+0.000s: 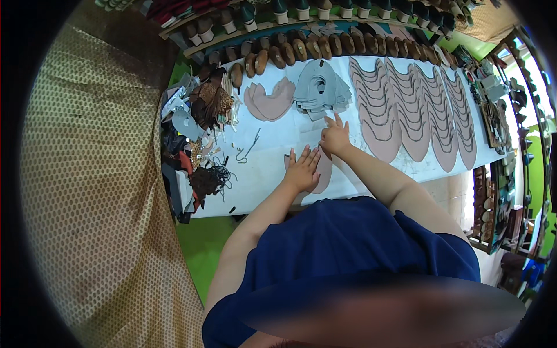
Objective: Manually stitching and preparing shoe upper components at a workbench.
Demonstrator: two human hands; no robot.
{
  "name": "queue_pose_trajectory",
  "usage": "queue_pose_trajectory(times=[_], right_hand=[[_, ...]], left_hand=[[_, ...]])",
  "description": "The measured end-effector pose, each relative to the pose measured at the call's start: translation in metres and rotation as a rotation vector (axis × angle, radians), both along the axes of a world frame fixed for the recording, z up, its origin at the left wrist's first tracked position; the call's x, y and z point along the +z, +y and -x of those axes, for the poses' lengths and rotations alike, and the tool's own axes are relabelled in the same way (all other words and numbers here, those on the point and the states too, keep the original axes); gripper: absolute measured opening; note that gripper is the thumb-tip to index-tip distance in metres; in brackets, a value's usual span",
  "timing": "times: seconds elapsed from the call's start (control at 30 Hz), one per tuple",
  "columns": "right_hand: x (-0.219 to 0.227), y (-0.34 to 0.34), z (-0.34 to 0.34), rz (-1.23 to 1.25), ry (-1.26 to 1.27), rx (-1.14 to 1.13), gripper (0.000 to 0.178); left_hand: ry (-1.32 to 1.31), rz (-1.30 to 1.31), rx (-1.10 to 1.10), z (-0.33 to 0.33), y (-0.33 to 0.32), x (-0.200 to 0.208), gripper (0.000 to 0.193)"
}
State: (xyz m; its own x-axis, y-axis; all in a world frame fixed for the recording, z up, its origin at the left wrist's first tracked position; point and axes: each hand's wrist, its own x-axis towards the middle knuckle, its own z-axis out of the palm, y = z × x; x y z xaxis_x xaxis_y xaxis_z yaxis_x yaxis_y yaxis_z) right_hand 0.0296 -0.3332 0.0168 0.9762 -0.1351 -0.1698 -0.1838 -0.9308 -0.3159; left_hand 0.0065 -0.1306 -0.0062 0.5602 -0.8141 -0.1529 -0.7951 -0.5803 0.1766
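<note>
My left hand lies flat, fingers stretched out, on a pinkish-beige cut piece with a rounded lower end near the table's front edge. Just beyond it, my right hand is over the far end of that piece, with some fingers pointing apart toward a stack of grey U-shaped pieces. Something small and dark shows below this hand, too little to name. A few pinkish curved pieces lie left of the grey stack. To the right, overlapping pinkish pieces with dark curved edges are laid in several long rows.
Brown shoe lasts line the back of the white-covered table, below a shelf of heeled shoe forms. Scraps and dark cords crowd the left end. A patterned curtain hangs at left; racks stand at right.
</note>
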Motion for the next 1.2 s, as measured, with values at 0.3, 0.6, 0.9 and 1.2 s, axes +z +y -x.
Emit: queue_pose_trajectory(times=[0.3,0.6,0.9,1.2], right_hand=[[-0.027,-0.016,-0.004,-0.115,0.1,-0.15,0.021],[-0.015,-0.019,0.06,0.179,-0.015,0.498,0.071],[-0.004,0.002,0.082,0.176,-0.008,0.616,0.076],[-0.016,0.027,0.097,0.208,-0.022,0.677,0.077]], left_hand=[[0.029,0.075,0.122,-0.006,0.041,0.011,0.076],[0.039,0.002,0.458,0.017,0.162,0.009,0.078],[0.294,-0.27,0.512,0.014,0.173,0.024,0.089],[0.419,-0.332,0.469,0.003,0.174,0.032,0.103]])
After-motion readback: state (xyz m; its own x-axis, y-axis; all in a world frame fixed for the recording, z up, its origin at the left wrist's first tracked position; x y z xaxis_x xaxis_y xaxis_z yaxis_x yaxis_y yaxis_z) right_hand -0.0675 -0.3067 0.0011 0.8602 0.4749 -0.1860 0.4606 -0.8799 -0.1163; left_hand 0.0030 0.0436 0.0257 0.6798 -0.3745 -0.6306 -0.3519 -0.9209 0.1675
